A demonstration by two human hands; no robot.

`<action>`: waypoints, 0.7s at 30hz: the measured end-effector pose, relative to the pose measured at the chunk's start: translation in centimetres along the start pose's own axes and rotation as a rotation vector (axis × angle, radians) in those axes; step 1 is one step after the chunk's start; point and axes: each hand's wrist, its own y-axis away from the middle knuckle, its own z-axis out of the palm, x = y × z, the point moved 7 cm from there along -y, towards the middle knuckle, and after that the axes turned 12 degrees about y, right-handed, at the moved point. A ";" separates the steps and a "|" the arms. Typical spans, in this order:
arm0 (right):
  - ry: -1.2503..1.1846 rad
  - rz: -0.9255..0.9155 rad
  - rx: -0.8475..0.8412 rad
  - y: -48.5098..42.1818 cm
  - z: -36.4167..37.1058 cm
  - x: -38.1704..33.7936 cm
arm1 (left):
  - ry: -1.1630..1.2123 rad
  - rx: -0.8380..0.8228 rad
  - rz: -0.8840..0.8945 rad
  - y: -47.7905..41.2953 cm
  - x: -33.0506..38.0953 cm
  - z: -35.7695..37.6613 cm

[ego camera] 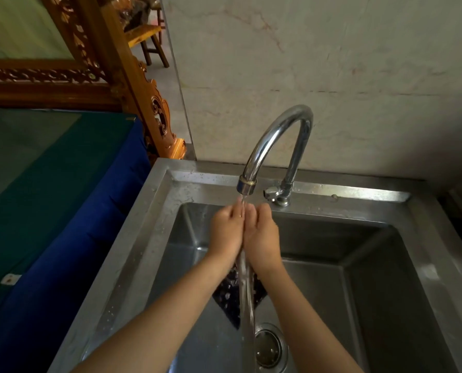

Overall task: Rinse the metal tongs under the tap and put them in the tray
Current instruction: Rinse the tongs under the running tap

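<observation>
My left hand [226, 232] and my right hand [262, 232] are pressed side by side under the chrome tap [278, 130], just below its spout [246, 184]. Water [246, 292] runs between them and falls toward the drain [269, 348]. I see only the backs of both hands, with the fingers lightly curled, and nothing shows in either one. No metal tongs and no tray are in view.
The steel sink [143, 224] has a wet rim. A dark speckled object [227, 294] lies on the basin floor under my forearms. The tap's handle [271, 192] sits at its base. A blue-draped surface [63, 211] stands to the left, with a carved wooden frame [143, 84] behind it.
</observation>
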 end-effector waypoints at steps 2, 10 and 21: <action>0.018 -0.052 -0.062 1.5 0.8 0.2 | 0.015 0.099 -0.010 -1.5 0.9 -0.5; -0.142 0.042 -0.085 1.3 0.7 0.8 | 0.017 -0.005 -0.018 -0.9 1.1 0.3; -0.138 -0.053 -0.274 3.1 0.3 2.5 | 0.508 -0.039 -0.389 -1.2 -1.1 2.1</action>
